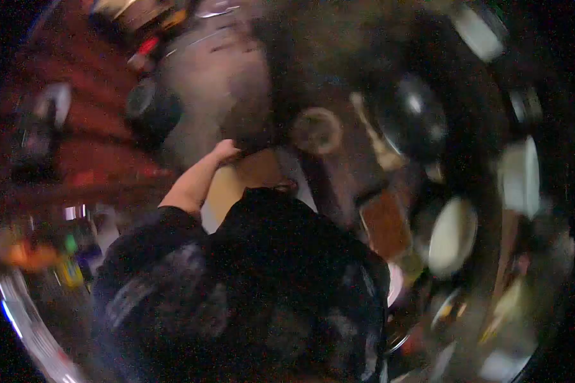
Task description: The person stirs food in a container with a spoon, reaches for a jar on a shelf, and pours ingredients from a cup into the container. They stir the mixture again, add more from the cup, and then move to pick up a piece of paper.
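Note:
Motion blur smears the whole head view. My left hand [226, 150] reaches forward from a dark short sleeve, at the upper left edge of a brown and tan flat surface [260, 167]. Its fingers are too blurred to read, and whether it holds anything cannot be made out. Of my right hand only a small skin-coloured patch [287, 186] may show, just past the front of the dark shirt [275, 268]; its fingers are hidden. A round, pale-rimmed object [317, 130] lies ahead and to the right of the hands.
On the right are a shiny dark round pan or lid [416, 115], a brown rectangular object [386, 225], a pale oval dish [452, 236] and a white container [521, 175]. A dark round object [144, 99] and red surface [102, 121] are at left.

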Action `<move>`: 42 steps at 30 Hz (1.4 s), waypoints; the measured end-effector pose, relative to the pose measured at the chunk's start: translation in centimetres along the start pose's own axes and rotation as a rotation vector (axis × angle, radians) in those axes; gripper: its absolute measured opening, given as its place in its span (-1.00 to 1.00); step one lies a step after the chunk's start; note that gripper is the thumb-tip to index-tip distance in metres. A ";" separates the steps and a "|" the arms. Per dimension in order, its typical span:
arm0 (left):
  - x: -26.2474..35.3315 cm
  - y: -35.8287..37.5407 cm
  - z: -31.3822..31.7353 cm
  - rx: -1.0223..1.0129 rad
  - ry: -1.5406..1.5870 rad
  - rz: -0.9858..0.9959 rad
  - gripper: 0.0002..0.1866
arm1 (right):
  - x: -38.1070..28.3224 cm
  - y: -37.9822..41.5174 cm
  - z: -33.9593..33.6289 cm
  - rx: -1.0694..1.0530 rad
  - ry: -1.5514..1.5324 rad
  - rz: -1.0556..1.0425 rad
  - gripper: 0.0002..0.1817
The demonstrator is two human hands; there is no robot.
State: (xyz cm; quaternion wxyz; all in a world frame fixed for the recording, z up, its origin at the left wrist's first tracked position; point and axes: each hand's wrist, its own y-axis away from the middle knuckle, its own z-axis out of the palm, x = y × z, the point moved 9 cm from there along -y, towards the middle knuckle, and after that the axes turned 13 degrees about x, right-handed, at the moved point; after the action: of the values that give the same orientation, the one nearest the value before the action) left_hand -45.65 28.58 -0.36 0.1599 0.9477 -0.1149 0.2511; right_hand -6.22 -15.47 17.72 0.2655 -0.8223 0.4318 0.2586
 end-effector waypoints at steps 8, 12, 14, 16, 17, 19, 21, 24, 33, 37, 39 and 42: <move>-13.0 31.1 5.2 0.210 0.447 -0.807 -0.85 | -9.1 -2.2 3.2 -0.015 0.097 -0.876 -0.68; -23.8 48.3 21.1 0.020 -0.206 -0.543 -0.81 | -12.5 -2.5 5.4 -0.211 -0.008 -0.961 -0.69; -22.3 61.8 16.9 0.173 0.190 -0.991 -0.84 | -13.3 0.2 8.0 -0.379 0.002 -0.896 -0.67; -19.3 72.8 13.0 0.154 0.552 -1.427 -0.87 | -18.1 5.9 7.4 -0.401 -0.136 -1.025 -0.67; -21.2 76.4 14.1 0.170 0.565 -1.443 -0.87 | -20.1 9.1 6.5 -0.402 -0.256 -1.116 -0.66; -19.3 73.1 12.0 0.237 0.414 -1.272 -0.89 | -22.5 3.6 8.7 -0.458 -0.324 -1.110 -0.67; -18.5 72.4 11.2 0.572 0.760 -1.511 -0.86 | -24.0 7.3 9.7 -0.668 -0.249 -1.239 -0.67; -22.6 68.6 3.1 1.186 1.316 -1.585 -0.78 | -18.5 5.9 23.6 -0.917 -0.050 -0.984 -0.68; -43.4 66.1 -3.6 1.596 2.295 -0.849 -0.49 | -29.9 19.9 13.4 -0.807 0.047 -1.171 -0.77; -48.0 68.4 -2.6 1.635 2.294 -1.048 -0.62 | -34.3 25.1 12.8 -0.781 0.121 -1.018 -0.76; -46.5 65.6 -2.1 1.542 2.206 -1.030 -0.67 | -35.1 24.2 13.8 -0.773 0.107 -0.988 -0.82; -43.7 67.0 -3.7 1.302 2.059 -0.681 -0.75 | -33.7 25.4 13.2 -0.828 0.146 -0.911 -0.82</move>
State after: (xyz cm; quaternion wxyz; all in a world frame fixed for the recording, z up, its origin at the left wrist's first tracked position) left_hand -104.32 -25.84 -3.27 -0.2635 0.1984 0.4561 0.8266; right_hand -46.96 0.15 24.82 -0.0221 -0.9743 -0.0818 0.2085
